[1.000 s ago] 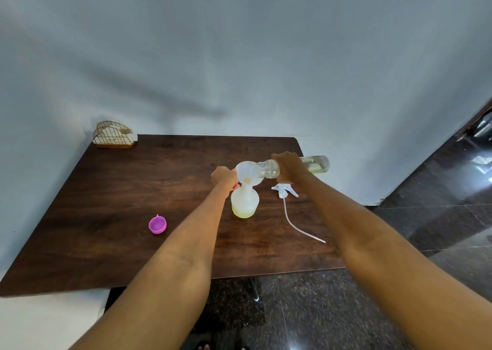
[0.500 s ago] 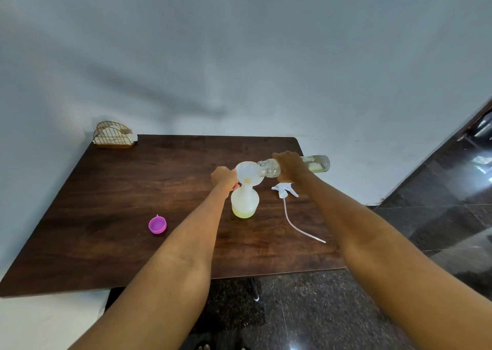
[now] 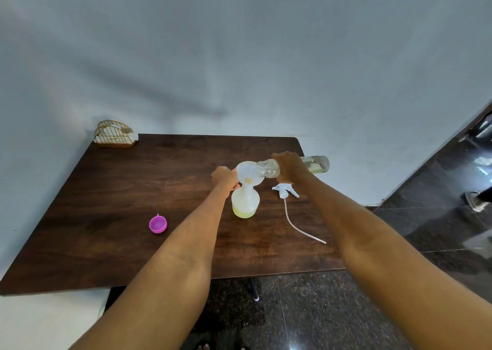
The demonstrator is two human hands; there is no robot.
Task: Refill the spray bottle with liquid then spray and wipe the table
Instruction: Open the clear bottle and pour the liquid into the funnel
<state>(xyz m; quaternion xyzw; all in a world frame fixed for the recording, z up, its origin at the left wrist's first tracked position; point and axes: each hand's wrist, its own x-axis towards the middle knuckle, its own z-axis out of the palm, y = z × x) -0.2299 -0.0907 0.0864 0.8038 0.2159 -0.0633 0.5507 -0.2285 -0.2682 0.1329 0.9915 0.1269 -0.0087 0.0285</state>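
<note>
Nothing moved; right hand (image 3: pixel 291 167) hides clear bottle (image 3: pixel 316 163) middle, funnel (image 3: pixel 249 174) spout unseen.

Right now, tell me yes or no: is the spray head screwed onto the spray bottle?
No: the spray head lies on the table right of the spray bottle, whose neck holds a funnel.

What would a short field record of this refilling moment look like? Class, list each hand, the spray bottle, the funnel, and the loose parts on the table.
left hand: holds the funnel's rim
right hand: grips the clear bottle, tipped toward the funnel
funnel: sits in the spray bottle's neck
spray bottle: upright, yellowish liquid low inside
spray head: off, lying on the table with its tube
pink cap: on the table, left of the bottle
</note>
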